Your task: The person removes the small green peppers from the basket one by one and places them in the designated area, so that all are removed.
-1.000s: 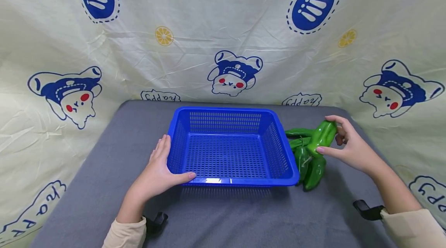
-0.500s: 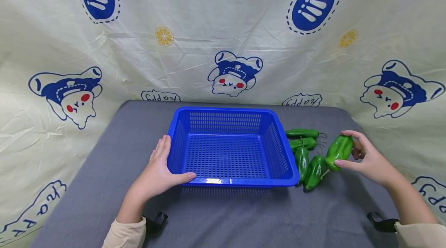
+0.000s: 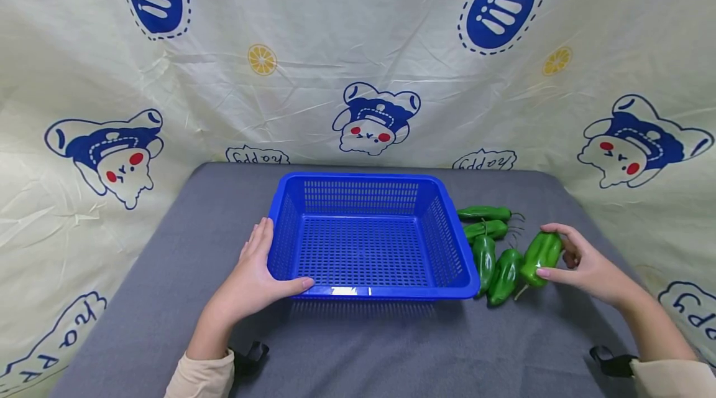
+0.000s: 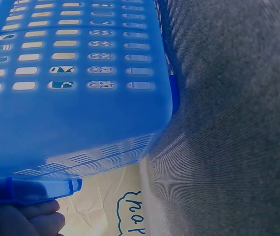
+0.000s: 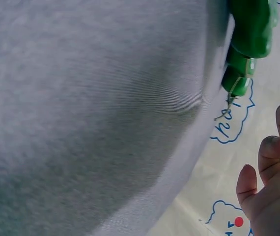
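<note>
My left hand point(image 3: 254, 280) holds the near left corner of a blue plastic basket point(image 3: 363, 291). Its thumb lies over the front rim and its fingers rest along the left side; fingertips show beside the rim in the left wrist view. My right hand point(image 3: 587, 267) pinches a light green pepper point(image 3: 542, 258) between thumb and fingers, stem end toward me, low over the table. Close to its left lie dark green peppers point(image 3: 505, 277), two plump and two slimmer, beside the basket's right wall. The right wrist view shows part of my right hand point(image 5: 272, 182) with fingers bent.
A grey cloth covers the table point(image 3: 358, 348). Behind and at both sides hangs a pale printed curtain point(image 3: 313, 112). Black straps point(image 3: 612, 362) stick out near both cuffs. The basket's inner floor point(image 3: 360, 252) is bare mesh.
My right hand has carried the light green pepper from above the other peppers to their right and toward me, lower now, uncovering their stems. My left hand and the basket stay in place.
</note>
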Available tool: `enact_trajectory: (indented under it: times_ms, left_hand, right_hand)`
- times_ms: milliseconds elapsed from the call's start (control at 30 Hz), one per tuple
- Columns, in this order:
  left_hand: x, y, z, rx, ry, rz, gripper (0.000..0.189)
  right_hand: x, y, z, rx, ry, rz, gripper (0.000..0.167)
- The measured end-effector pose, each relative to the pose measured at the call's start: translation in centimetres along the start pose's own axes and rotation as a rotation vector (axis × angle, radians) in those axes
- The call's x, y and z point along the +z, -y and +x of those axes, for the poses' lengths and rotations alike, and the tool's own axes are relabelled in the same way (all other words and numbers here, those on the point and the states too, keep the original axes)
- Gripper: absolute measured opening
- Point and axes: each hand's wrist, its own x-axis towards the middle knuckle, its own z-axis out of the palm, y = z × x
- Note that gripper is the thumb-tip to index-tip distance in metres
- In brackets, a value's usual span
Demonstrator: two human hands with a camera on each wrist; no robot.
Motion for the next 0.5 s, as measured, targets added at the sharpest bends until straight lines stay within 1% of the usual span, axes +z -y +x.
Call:
enact_trajectory:
  times_ms: [200,367,500]
  left_hand:
    - [0.0,-0.1,0.0,-0.001,0.003,0.0,0.132]
    - [0.0,0.0,0.0,-0.001,0.001,-0.003,0.132]
    - [0.0,0.0,0.0,0.003,-0.001,-0.003,0.132]
  right_hand:
    - [0.7,-0.7,0.2,0.006,0.065,0.025,0.071]
    - [1.1,-0.8,0.4,0.04,0.113,0.027,0.067]
    - [1.3,-0.8,0.6,0.095,0.175,0.023,0.074]
